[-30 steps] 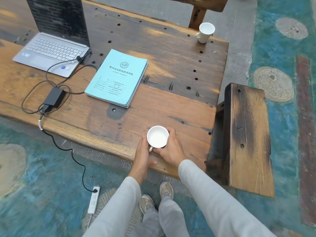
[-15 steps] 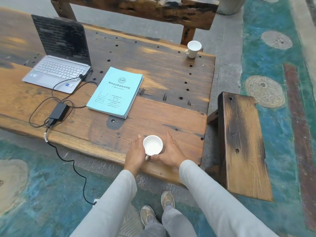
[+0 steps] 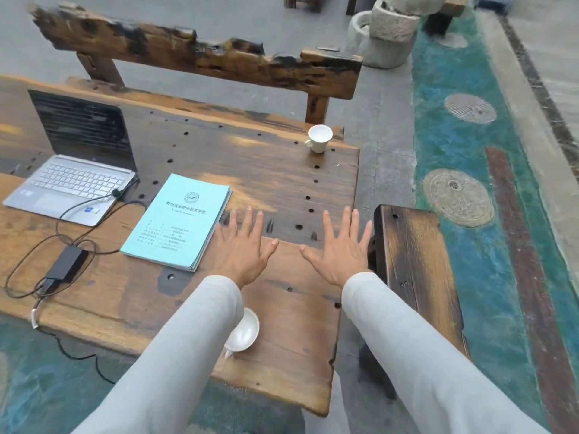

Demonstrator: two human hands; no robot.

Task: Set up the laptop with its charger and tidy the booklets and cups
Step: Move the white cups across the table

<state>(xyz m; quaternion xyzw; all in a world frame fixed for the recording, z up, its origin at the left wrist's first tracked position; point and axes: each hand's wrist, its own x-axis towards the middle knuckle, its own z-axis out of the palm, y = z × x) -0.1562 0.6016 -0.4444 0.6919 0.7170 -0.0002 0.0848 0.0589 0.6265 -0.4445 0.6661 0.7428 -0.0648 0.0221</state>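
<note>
Standing at the near edge of the desk [image 3: 297,355], a white cup [image 3: 243,332] sits partly hidden under the left sleeve [image 3: 188,339], its handle pointing toward the desk's front edge. It is well behind both hands, closer to the person than any finger, and neither hand touches it.

Farther out, the left hand [image 3: 242,250] and the right hand [image 3: 340,250] are held palm down over the wood, side by side with a gap between the thumbs. On both, the fingers [image 3: 249,222] are spread wide and straight, holding nothing (whether the palms rest on the wood or float just above it cannot be told). The right hand lies near the desk's right end, beside a dark wooden stool [image 3: 416,270].

Just left of the left hand lies a stack of pale blue booklets [image 3: 177,222], flat, its near corner close to the little finger. Left of that, a black charger brick [image 3: 65,266] rests on the desk with its cable [image 3: 31,255] looped around it and running up to the open silver laptop [image 3: 67,186], where it is plugged into the right side.

At the far right corner stands a second white cup [image 3: 319,138], upright, well apart from both hands. Beyond the desk runs a rough wooden bench back [image 3: 200,57].
</note>
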